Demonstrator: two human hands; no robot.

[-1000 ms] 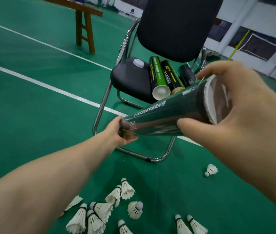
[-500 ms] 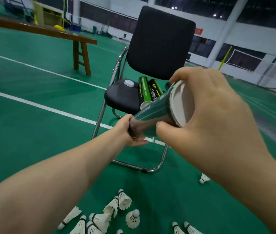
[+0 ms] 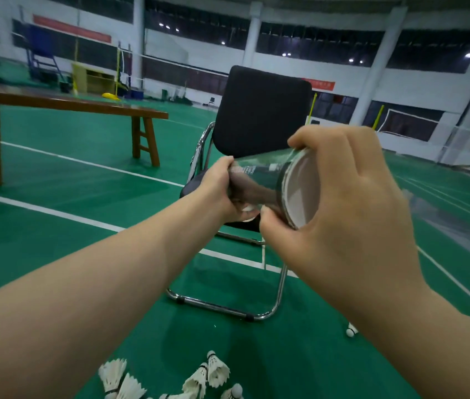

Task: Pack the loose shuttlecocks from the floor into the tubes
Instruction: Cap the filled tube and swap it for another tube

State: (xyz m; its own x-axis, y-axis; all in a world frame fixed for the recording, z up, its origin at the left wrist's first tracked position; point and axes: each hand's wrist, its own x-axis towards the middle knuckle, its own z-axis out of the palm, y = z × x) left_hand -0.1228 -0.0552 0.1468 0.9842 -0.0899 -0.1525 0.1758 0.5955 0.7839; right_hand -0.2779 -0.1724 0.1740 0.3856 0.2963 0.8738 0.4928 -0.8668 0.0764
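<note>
1. Two hands hold one dark green tube [image 3: 259, 180] at the centre of the frame. Your left hand [image 3: 222, 194] has its fingers curled round the far end. Your right hand [image 3: 352, 203] clamps the near end, thumb under the rim and fingers over the top.
2. Against half a second ago, the tube sits higher in the frame and points more directly away from you. Its pale mouth [image 3: 303, 194] now faces the camera more squarely, and both grips are as they were.
3. Your view has tilted up: more wall and windows fill the top, and the loose shuttlecocks [image 3: 213, 370] have slid to the bottom edge, where some are cut off.
4. Several tubes lay in sight on the chair [image 3: 262, 110] earlier, but your hands and the held tube now cover most of the seat. Little more than the black back and the chrome frame shows.
5. One lone shuttlecock [image 3: 352, 331] lies on the green floor [image 3: 55, 226] at lower right, partly behind your right forearm and well apart from the cluster.
6. At upper left stands a wooden bench [image 3: 69, 106], well apart from the chair.
7. Your left forearm crosses the lower left and hides the floor beside the cluster.
</note>
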